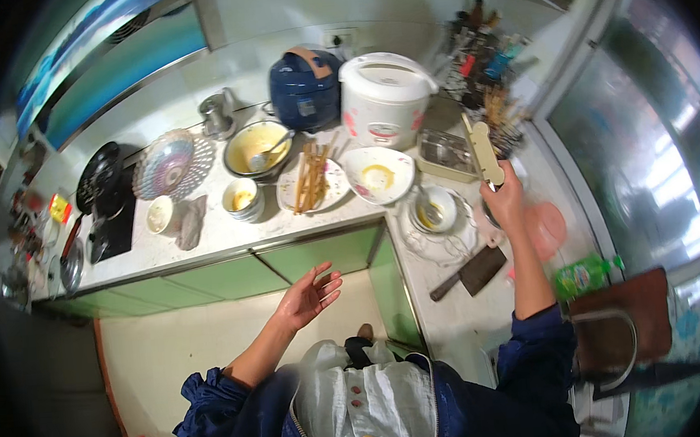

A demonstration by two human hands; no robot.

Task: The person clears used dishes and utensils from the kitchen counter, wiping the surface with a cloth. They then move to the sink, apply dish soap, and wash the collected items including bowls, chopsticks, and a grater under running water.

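My right hand (505, 195) grips a flat cream plastic piece (487, 154), perhaps a lid, held up on its edge. Just left of it sits a rectangular cream container (449, 174) with a shiny inside; its contents are hard to make out. Below that, a small white bowl (440, 209) with a spoon and yellow residue rests on stacked dishes. A cleaver (478, 273) with a dark blade lies on the counter, nearer to me than the right hand. Over the floor my left hand (310, 297) hangs with fingers apart, holding nothing.
Along the back stand a white rice cooker (386, 109) and a blue cooker (304, 91). Wooden chopsticks (312, 178) lie across a plate beside a flowered bowl (379, 177). A green detergent bottle (585, 275) and a pink plastic container (545, 229) are at right.
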